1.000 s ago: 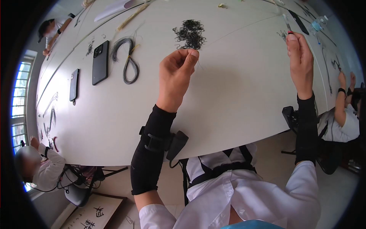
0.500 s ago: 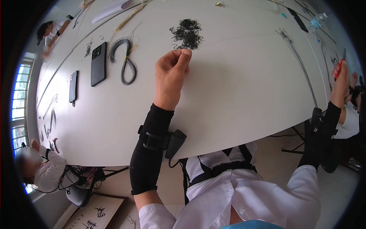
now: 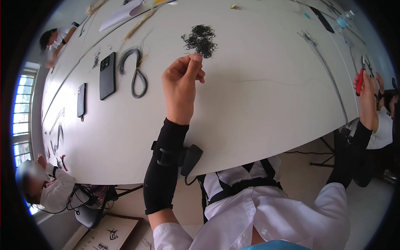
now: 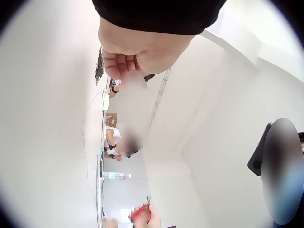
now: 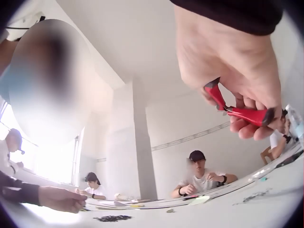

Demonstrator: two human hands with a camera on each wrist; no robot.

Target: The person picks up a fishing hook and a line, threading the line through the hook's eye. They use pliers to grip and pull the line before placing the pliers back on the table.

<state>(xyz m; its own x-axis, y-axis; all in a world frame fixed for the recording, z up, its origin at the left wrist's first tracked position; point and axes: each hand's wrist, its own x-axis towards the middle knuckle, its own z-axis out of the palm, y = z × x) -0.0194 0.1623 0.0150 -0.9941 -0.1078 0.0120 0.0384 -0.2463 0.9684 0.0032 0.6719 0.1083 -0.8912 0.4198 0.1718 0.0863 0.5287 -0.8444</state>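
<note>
With thumb and index finger, my left hand pinches the end of a thin line. The line trails right across the white table. Just beyond these fingertips lies a heap of small black hooks; whatever tiny piece sits inside the pinch is hidden by the fingers. Out past the table's right edge, my right hand grips red-handled pliers, their metal tip pointing up. In the right wrist view the fingers curl around one handle of these pliers, and the handles are spread apart.
Left of the heap lie a looped bundle of dark line, a large phone and a smaller phone. Long strands with hooks lie at the right. A water bottle stands far right. Other people sit around the table.
My right hand has swung right with the pliers from over the far right tabletop to beyond the edge, uncovering the long strands. The left hand stays near the heap, pinching the line.
</note>
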